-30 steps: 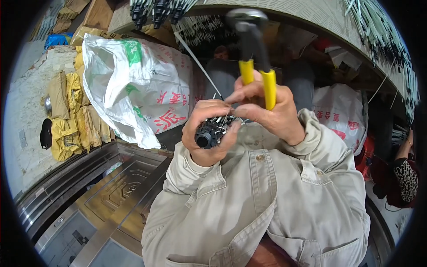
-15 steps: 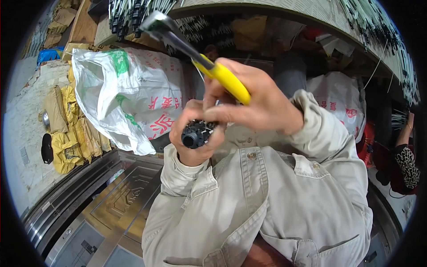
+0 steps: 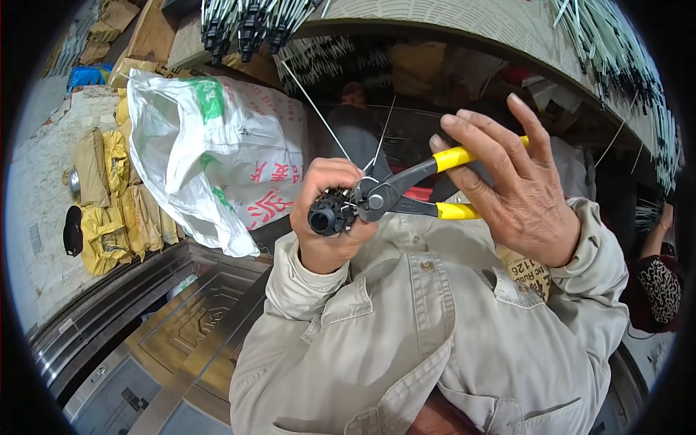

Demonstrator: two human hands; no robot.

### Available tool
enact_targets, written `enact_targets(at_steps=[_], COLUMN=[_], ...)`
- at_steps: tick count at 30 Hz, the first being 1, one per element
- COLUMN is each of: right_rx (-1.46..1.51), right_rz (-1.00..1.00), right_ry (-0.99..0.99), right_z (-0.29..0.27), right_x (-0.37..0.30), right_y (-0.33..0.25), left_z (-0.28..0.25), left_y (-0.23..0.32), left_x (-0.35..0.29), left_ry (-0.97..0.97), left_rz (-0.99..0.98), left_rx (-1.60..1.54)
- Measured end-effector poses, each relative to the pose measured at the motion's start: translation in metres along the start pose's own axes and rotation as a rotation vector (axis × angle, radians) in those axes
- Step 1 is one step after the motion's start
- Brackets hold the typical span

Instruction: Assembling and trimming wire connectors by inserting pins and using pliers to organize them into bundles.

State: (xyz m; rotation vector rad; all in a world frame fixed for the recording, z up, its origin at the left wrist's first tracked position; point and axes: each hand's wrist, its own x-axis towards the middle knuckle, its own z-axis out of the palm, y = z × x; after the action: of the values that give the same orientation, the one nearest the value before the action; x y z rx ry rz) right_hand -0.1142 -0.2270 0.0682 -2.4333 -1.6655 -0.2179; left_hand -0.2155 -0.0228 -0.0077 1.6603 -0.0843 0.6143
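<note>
Holding yellow-handled end nippers (image 3: 403, 183), the right hand (image 3: 511, 181) (splay-fingered) faces the left hand (image 3: 319, 250), closed around a black cylinder (image 3: 321, 219).

A pale, patterned counter (image 3: 449, 16) curves across the far side; a brown, panelled, metal-edged door (image 3: 197, 319) shows at near left.

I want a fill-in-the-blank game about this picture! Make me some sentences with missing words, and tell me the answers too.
1. The right hand holds pliers whose handle grips are the colour ____.
2. The round-ended part in the left hand is the colour ____.
3. The large white sack beside the left hand has print in two colours, red and ____.

Missing words: yellow; black; green.
</note>
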Motion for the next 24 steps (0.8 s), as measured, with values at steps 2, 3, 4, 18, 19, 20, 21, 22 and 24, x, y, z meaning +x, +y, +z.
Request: enact_targets(at_steps=[2,3,4,18,19,20,21,22,24], right_rx=[-0.022,-0.021,-0.065,0.406,0.427,0.134,0.005,-0.124,-0.35], right_rz=[-0.034,-0.034,-0.062,0.181,0.217,0.102,0.095,0.084,0.033], right_ry=[0.03,0.028,0.051,0.309,0.382,0.399,0.426,0.454,0.583], right_z=[-0.003,-0.005,-0.006,0.082,0.081,0.083,0.076,0.068,0.069], right_x=[0.005,0.007,0.009,-0.006,-0.003,-0.001,0.008,0.015,0.022], right_y=[0.002,0.002,0.003,-0.038,-0.037,-0.026,-0.018,-0.01,0.006], left_z=[0.0,0.0,-0.001,-0.001,-0.004,-0.008,-0.009,-0.008,-0.006], left_y=[0.0,-0.001,-0.001,-0.005,-0.003,0.0,0.0,0.001,0.001], left_x=[-0.001,0.0,0.0,0.005,0.006,0.006,0.006,0.005,0.004], left_ry=[0.002,-0.005,-0.003,0.092,0.085,0.062,0.063,0.022,-0.046], left_rz=[0.0,0.004,0.002,-0.016,-0.069,-0.079,-0.079,-0.072,-0.079], left_rx=[-0.004,-0.015,-0.014,0.017,-0.037,-0.023,-0.028,-0.026,-0.027])
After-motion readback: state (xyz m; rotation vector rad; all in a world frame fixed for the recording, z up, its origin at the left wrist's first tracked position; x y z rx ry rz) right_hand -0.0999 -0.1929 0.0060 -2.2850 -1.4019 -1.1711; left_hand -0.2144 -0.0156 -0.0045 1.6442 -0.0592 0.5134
